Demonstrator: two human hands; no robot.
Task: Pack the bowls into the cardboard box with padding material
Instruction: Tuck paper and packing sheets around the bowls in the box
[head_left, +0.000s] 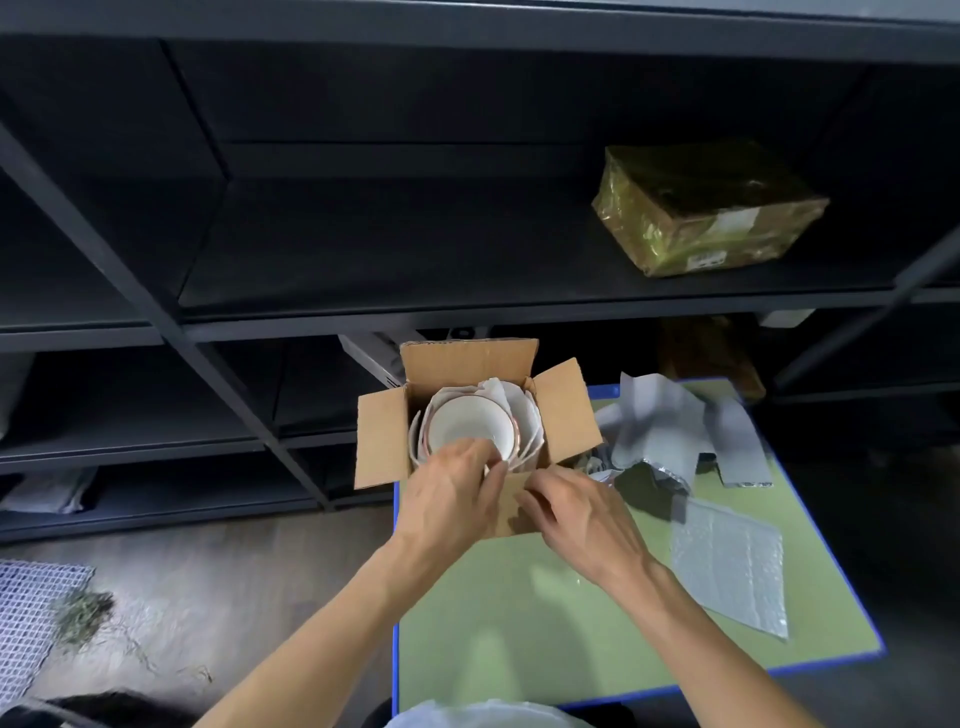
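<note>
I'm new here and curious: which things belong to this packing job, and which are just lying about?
Job: cardboard box, bowls, white padding, bubble wrap, grey foam sheets, left hand, right hand.
Lying about: gold-wrapped parcel, floor mesh, shelving.

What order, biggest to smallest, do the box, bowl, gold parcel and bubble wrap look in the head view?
1. The box and gold parcel look about alike, and the parcel sits farther away, so I won't rank them.
2. bubble wrap
3. bowl
</note>
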